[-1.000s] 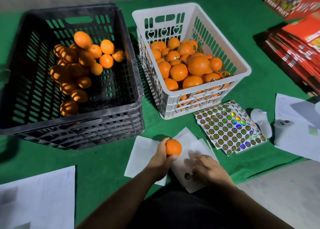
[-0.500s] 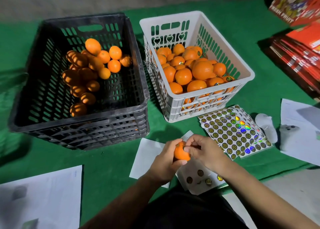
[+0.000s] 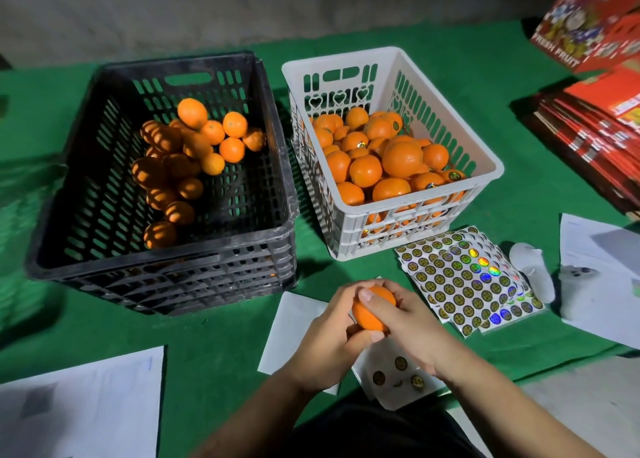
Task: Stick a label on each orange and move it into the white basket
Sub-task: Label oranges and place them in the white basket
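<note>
Orange peel shows only in part: the orange (image 3: 372,310) sits near centre, wrapped by both hands, its lower side and any label hidden. It looks small, round and smooth. The left hand (image 3: 327,336) cups it from below, fingers curled round; the right hand (image 3: 405,322) grips over the top, thumb pressing the peel. Half a second ago the right fingers pinched at its side. The white basket (image 3: 433,215), far right of the black crate (image 3: 214,260), is heaped with fruit.

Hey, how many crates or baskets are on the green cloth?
2. The black crate sits on the left with loose oranges; the white basket stands right beside it, nearly full of oranges. None seem hidden.
</note>
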